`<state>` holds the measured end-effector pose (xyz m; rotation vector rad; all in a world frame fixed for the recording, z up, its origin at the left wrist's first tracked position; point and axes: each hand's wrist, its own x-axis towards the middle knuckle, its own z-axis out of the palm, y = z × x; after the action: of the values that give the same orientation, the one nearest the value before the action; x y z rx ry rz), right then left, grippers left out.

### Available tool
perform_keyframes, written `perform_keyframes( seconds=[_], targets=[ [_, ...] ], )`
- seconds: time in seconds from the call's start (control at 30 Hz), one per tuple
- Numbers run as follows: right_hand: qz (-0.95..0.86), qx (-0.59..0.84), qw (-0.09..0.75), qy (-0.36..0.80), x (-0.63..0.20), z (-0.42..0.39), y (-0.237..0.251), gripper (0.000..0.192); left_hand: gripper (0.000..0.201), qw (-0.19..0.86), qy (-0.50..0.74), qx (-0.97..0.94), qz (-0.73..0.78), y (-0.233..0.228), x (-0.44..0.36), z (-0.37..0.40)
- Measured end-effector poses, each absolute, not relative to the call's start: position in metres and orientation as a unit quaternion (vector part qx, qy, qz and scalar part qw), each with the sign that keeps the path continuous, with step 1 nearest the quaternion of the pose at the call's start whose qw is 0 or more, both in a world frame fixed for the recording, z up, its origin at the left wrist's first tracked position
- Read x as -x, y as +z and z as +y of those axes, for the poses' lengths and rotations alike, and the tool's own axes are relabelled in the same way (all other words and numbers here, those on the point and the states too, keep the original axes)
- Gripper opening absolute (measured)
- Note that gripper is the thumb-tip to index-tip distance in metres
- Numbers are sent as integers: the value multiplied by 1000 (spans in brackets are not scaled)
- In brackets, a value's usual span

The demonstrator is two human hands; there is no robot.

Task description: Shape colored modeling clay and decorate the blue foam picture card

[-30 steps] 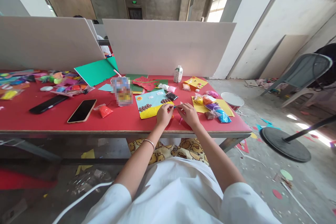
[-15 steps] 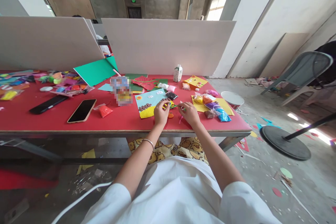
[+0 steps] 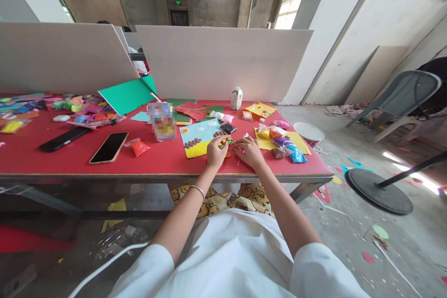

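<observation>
My left hand (image 3: pixel 216 152) is closed in a pinch over the right edge of a light blue craft picture (image 3: pixel 197 131). That picture has a yellow strip, brown clay pieces, white clouds and an orange sun. Close on the right is my right hand (image 3: pixel 250 152), its fingers bent together towards the left fingertips. Between the fingertips shows a small green, multicoloured piece (image 3: pixel 230 141); what each hand grips is too small to make out. An orange disc (image 3: pixel 228 154) lies just below, and a thin pink stick (image 3: pixel 239 163) shows under my right hand.
Bags of coloured clay (image 3: pixel 281 141) lie on yellow sheets at the right. A black packet (image 3: pixel 228 128) and a white bottle (image 3: pixel 236 98) are further back. Left are a phone (image 3: pixel 109 147), a red clay bag (image 3: pixel 139 147) and a blurred cup (image 3: pixel 162 122). A white board (image 3: pixel 223 63) stands behind.
My right hand has shifted slightly left and turned, its fingers lower. My left hand has moved a little right, with its fingers closer to the small multicoloured piece.
</observation>
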<state>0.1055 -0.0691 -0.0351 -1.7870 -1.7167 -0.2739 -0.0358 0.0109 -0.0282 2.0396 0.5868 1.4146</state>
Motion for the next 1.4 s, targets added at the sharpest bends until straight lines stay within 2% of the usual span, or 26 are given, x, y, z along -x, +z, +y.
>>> perform_keyframes(
  seconds=[0.2,0.4,0.67,1.4],
  targets=[
    [-604,664,430,-97,-107,-64,-35,24,25,305,522,-772,199,-31,35,11],
    [-605,679,403,-103,-107,-60,-39,18,20,339,513,-752,238,-28,35,10],
    [-610,618,484,-110,-104,-69,-34,18,16,386,500,-740,230,-30,34,11],
    [-569,583,579,-28,-97,-70,-32,19,13,428,483,-731,222,-38,30,19]
  ],
)
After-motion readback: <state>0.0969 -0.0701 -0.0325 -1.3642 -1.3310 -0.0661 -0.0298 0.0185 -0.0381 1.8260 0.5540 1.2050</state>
